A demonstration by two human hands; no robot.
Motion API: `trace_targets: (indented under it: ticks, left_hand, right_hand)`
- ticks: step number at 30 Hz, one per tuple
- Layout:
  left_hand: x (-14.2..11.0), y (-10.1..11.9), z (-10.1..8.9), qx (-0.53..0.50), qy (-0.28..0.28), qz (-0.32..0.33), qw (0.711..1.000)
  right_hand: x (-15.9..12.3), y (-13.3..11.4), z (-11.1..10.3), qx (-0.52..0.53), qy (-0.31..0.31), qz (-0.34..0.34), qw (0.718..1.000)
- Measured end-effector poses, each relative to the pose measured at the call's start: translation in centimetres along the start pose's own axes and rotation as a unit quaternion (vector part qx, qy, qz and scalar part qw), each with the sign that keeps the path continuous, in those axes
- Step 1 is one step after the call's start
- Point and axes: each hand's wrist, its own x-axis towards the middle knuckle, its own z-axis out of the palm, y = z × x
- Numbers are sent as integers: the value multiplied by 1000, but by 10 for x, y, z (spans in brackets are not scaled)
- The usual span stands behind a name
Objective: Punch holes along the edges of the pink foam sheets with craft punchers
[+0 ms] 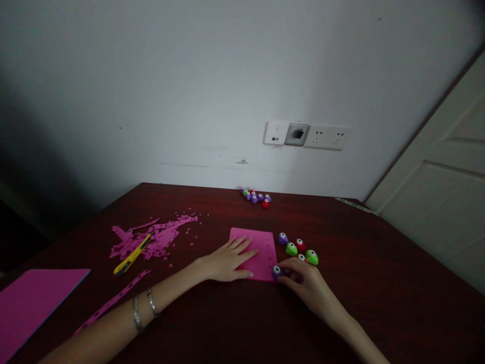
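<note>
A pink sheet of paper (261, 247) lies on the dark table, with small punched marks along its right side. My left hand (226, 262) rests flat on the sheet, fingers spread. At the lower right edge of the paper, my right hand (306, 283) grips a purple craft punch (278, 272) between thumb and fingers. Just beyond that hand stand several more punches: a purple punch (282, 238), a red punch (299, 245), a green punch (291, 248) and another green punch (311, 257). One more red punch (301, 257) is partly hidden by my right hand.
Pink paper scraps (162, 237) lie at the left with a yellow utility knife (132, 255) on them. A punched strip (113, 301) is nearer me, beside a larger pink sheet (34, 303). More punches (254, 198) sit near the wall, below the sockets (326, 137).
</note>
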Motion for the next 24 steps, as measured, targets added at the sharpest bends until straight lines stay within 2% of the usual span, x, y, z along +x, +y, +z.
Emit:
trace_targets:
  ticks: [24]
  left_hand:
    - [0,7,-2,-13,-7,-4,1000]
  right_hand:
    - [-1,-1,8,34,4,13,999]
